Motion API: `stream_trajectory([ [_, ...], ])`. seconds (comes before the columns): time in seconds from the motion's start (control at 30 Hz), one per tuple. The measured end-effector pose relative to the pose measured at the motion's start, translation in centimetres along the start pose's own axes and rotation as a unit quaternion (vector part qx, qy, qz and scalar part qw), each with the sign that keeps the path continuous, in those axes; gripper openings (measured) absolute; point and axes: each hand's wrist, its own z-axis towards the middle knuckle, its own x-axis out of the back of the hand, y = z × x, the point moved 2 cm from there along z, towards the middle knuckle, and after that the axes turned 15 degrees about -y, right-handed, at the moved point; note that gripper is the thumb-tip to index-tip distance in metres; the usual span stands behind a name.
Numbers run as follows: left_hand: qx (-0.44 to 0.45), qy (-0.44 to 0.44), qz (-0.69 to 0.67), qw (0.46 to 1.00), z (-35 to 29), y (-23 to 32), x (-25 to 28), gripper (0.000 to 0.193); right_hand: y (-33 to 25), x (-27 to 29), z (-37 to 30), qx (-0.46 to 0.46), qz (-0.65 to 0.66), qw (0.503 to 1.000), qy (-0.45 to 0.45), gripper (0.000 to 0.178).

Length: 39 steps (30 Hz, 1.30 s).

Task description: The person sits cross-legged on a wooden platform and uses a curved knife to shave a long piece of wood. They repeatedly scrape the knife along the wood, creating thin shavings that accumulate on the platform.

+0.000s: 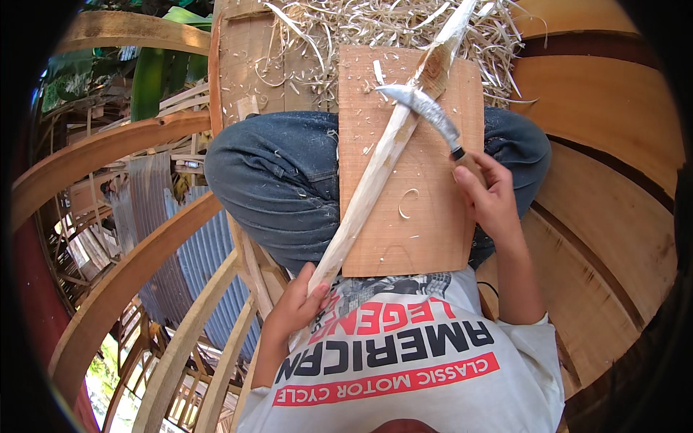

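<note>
Across the flat wooden board (426,216) on my lap lies a long, pale, whittled wooden stick (370,184), slanting from lower left to upper right. Its lower end is gripped in my left hand (297,302), close to my shirt. My right hand (492,193) is wrapped round the brown handle of a curved knife (432,114), a sickle-like blade of worn grey metal. The blade crosses over the stick near its upper part, its tip pointing left; whether it touches the wood I cannot tell. Just above the blade, a darker brown patch shows on the stick.
A heap of curled wood shavings (325,36) covers the planks beyond the board, with a few curls on the board itself. My bent legs in jeans (278,187) flank it. Curved wooden rails (130,270) stand at the left, and wide slats (606,173) at the right.
</note>
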Motion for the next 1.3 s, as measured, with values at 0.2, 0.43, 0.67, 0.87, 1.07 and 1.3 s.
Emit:
stream_trajectory([
  [0.2, -0.023, 0.004, -0.001, 1.000, 0.0, 0.5, -0.1, 0.019, -0.7, 0.7, -1.6, -0.071, -0.080, 0.983, -0.147, 0.026],
  [0.43, -0.004, 0.018, 0.043, 0.999, 0.0, 1.0, -0.2, 0.017, 0.2, 0.2, -0.5, -0.097, 0.000, 0.994, -0.056, 0.029],
  [0.67, 0.008, 0.020, 0.041, 0.999, 0.1, 0.4, -0.3, 0.017, -0.1, 0.2, -0.4, -0.052, -0.066, 0.990, -0.110, 0.029],
  [0.87, 0.001, 0.020, 0.038, 0.999, -0.1, 0.0, -0.3, 0.017, -0.7, 0.5, -0.2, -0.066, -0.052, 0.995, -0.048, 0.028],
  [1.07, 0.003, 0.017, 0.018, 1.000, -0.4, -0.5, -0.3, 0.017, -0.6, 1.1, 0.1, -0.049, -0.022, 0.998, -0.036, 0.025],
  [1.3, -0.008, 0.010, 0.007, 1.000, -0.2, -0.5, 0.0, 0.016, -0.2, 0.2, -0.1, -0.067, -0.016, 0.996, -0.063, 0.029],
])
